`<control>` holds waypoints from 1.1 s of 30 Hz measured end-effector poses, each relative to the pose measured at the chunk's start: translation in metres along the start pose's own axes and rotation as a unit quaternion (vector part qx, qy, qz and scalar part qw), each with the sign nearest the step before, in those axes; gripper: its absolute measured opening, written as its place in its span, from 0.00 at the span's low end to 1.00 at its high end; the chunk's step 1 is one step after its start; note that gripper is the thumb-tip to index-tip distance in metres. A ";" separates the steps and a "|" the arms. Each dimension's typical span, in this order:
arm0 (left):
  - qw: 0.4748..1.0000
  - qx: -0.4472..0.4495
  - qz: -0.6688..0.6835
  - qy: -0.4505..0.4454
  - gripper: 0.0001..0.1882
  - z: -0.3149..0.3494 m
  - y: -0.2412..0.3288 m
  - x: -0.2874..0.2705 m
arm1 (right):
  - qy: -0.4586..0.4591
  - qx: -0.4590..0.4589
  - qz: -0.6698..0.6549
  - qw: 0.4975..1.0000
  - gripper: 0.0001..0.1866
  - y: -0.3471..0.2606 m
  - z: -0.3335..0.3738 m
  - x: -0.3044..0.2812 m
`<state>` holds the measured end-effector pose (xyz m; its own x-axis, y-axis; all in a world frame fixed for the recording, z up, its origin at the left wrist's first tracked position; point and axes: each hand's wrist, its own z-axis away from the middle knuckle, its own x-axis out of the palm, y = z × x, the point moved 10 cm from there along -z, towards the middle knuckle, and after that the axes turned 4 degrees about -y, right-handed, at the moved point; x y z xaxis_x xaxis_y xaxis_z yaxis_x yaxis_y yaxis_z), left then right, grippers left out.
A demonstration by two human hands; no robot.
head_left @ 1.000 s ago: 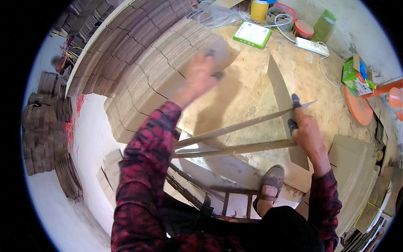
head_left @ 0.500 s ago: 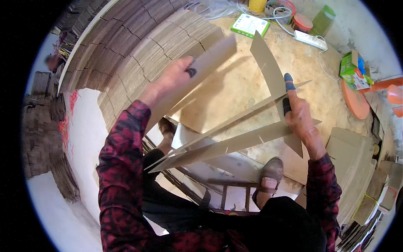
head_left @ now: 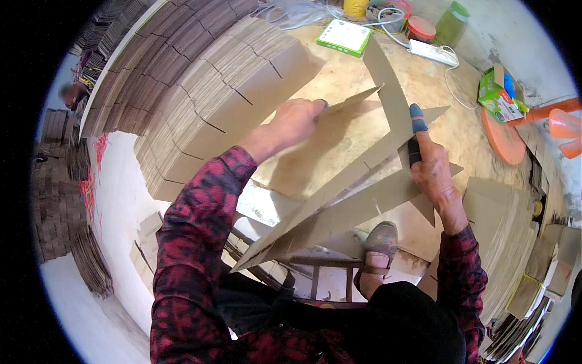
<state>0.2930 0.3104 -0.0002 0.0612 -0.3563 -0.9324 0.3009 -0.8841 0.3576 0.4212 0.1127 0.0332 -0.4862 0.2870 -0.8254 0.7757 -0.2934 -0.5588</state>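
Note:
My right hand [head_left: 433, 167] grips several slotted cardboard strips that cross one another. One long strip [head_left: 339, 218] slants down toward my lap, and an upright strip [head_left: 388, 91] crosses near my fingertips. Blue-grey and black covers sit on two of that hand's fingers. My left hand [head_left: 294, 124] is closed on a separate cardboard strip [head_left: 357, 97], whose far end points at the upright one; the rest of it is hidden by the hand. Whether the two pieces touch, I cannot tell.
A tall stack of slotted cardboard strips [head_left: 212, 103] stands at the left of the wooden table [head_left: 321, 145]. More cardboard [head_left: 497, 218] is piled at the right. Toward the back lie a green-white box [head_left: 344, 37], a power strip [head_left: 433, 53] and jars. An orange stool-like object [head_left: 503, 136] is at far right.
My left hand has moved right, away from the stack, carrying its strip toward the crossed strips. The right hand stays nearly in place, while the strips' lower ends have shifted slightly down and right.

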 end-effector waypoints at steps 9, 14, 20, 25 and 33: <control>0.999 -0.029 -0.012 0.022 0.06 -0.030 0.016 0.007 | -0.004 0.002 -0.022 1.000 0.43 0.001 0.010 -0.007; 0.999 -0.014 0.022 0.040 0.07 -0.052 0.030 0.006 | -0.034 -0.003 -0.065 0.997 0.37 -0.001 0.017 -0.005; 0.999 -0.036 0.025 0.024 0.10 -0.061 0.036 0.007 | -0.062 0.033 0.041 0.997 0.33 0.024 -0.001 0.033; 0.987 0.058 -0.069 0.132 0.14 -0.025 0.072 0.002 | -0.145 0.015 0.124 0.981 0.33 0.019 -0.013 0.061; 0.968 0.091 -0.076 -0.222 0.29 0.165 0.144 0.041 | -0.036 0.015 0.324 0.945 0.14 0.081 -0.075 -0.036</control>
<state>0.1818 0.1187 0.0213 -0.3984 -0.2770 -0.8744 0.0994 -0.9607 0.2591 0.5313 0.1471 0.0238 0.0603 -0.0233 -0.9979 0.9088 -0.4123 0.0645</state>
